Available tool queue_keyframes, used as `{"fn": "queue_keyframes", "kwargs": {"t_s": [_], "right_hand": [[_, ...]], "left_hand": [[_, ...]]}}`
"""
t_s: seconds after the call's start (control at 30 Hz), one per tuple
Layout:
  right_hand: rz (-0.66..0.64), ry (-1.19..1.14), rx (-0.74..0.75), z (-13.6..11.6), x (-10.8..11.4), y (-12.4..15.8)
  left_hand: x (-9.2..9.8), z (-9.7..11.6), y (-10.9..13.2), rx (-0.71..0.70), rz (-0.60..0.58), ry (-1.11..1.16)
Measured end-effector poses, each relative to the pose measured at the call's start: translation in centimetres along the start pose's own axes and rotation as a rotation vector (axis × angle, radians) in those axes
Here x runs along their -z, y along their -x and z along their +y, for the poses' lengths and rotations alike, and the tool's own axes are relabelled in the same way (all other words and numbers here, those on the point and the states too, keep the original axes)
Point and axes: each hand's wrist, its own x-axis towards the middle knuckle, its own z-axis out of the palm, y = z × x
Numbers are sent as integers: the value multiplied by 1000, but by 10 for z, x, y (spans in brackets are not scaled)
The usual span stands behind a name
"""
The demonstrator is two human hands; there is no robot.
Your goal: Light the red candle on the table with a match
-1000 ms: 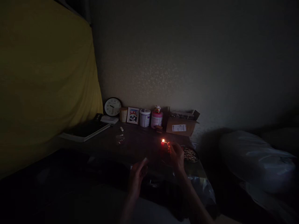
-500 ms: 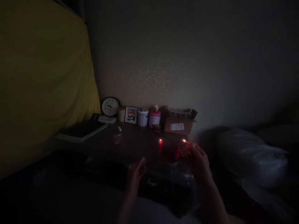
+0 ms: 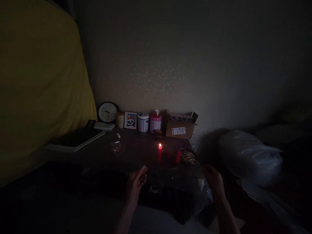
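- Candle (image 3: 160,152) now lit, upright mid-desk (image 3: 136,152); second, unlit one (image 3: 178,156) beside dish of matches (image 3: 188,157).
- Right hand (image 3: 214,182) pulled back from flame, match flame gone; grip too dark to tell.
- Left hand (image 3: 136,182) half open, small pale box (image 3: 144,168) at fingers.

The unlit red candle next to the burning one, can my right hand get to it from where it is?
Probably yes. The right hand hovers near the table edge, and the unlit red candle stands ahead and to its left. Nothing shows between them, though the dish of matches sits close beside the candle and the lit candle burns farther left.
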Motion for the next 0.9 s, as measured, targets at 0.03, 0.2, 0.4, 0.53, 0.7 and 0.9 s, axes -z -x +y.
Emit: {"fn": "queue_keyframes", "kwargs": {"t_s": [0.03, 0.2, 0.4, 0.53, 0.7, 0.9], "right_hand": [[28, 53, -1, 4, -2, -3], [82, 192, 39, 10, -18, -16], [113, 274, 113, 12, -42, -35], [95, 325, 178, 15, -58, -45], [77, 366, 238, 14, -65, -44], [107, 360, 213, 7, -45, -22]], "left_hand": [[0, 0, 0, 3, 7, -2], [0, 0, 0, -6, 4, 5], [0, -1, -1, -2, 2, -18], [0, 0, -2, 7, 0, -22], [1, -1, -5, 4, -1, -33], [1, 0, 1, 37, -31, -49]]}}
